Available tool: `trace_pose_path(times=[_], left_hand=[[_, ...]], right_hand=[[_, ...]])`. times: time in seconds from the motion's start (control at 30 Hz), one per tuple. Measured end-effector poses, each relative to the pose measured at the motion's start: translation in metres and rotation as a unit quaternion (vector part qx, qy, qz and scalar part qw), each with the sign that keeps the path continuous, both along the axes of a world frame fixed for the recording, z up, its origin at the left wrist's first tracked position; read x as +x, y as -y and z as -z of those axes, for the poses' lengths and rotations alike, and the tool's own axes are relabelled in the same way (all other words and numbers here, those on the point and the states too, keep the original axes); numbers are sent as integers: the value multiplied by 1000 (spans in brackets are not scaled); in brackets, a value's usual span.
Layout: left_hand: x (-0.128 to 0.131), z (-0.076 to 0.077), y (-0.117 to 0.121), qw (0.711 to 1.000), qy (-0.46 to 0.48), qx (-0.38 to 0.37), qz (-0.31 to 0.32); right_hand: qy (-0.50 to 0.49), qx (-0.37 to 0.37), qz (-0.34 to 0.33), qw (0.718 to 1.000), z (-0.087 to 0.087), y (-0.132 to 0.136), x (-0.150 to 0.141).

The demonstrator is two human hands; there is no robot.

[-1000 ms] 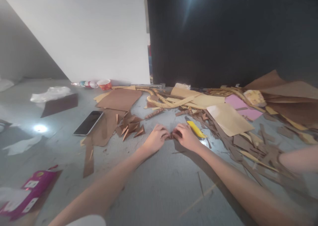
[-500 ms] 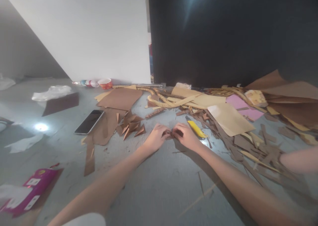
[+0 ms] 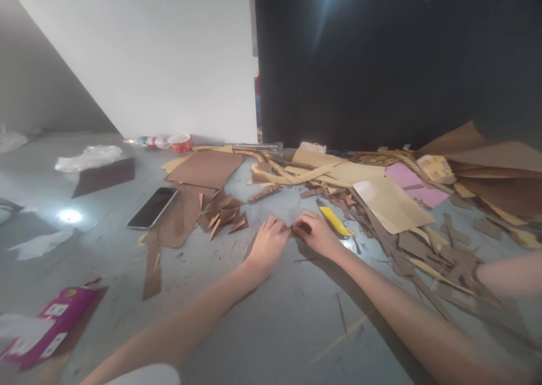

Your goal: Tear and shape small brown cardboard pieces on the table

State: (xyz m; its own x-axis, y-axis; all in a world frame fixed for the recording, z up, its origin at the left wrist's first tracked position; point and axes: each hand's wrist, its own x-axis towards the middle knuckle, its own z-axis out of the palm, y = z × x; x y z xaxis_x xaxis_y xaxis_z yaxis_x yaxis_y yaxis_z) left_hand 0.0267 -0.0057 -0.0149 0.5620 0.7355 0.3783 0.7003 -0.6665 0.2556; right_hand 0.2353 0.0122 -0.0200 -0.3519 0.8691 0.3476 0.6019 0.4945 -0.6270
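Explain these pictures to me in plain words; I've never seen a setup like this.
There is no robot: a person works bare-handed. A single camera, worn on the head, takes every picture, looking forward and down.

The left hand and right hand meet over a grey surface. Between their fingertips is a small brown piece, mostly hidden by the fingers.

Beside the right hand lies a yellow-handled tool. To the left are folded brown pieces and a phone; a tan sheet lies among scraps to the right. Part of another person shows at the right edge.
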Motion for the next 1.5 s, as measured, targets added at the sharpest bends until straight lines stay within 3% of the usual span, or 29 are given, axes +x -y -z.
trace_pose_path(times=[0.07,0.2,0.47,1.03,1.17,1.33,1.5], left_hand=[[7,5,14,999,-46,18,-3],[14,13,28,999,-27,37,-5],[11,11,21,999,12,-39,-13],[-2,17,-2,995,47,-69,45],[-5,12,-6,993,65,-79,60],[-5,0,-5,990,54,-126,32],[-5,-3,-5,993,38,-92,69]], right_hand=[[-1,-3,-1,1000,0,0,0],[-8,-12,8,1000,-1,0,-2],[-5,-5,34,999,-1,1,-3],[17,12,77,997,8,0,-2],[14,15,84,996,7,0,-3],[18,15,81,996,8,1,-3],[-5,7,92,996,9,0,-4]])
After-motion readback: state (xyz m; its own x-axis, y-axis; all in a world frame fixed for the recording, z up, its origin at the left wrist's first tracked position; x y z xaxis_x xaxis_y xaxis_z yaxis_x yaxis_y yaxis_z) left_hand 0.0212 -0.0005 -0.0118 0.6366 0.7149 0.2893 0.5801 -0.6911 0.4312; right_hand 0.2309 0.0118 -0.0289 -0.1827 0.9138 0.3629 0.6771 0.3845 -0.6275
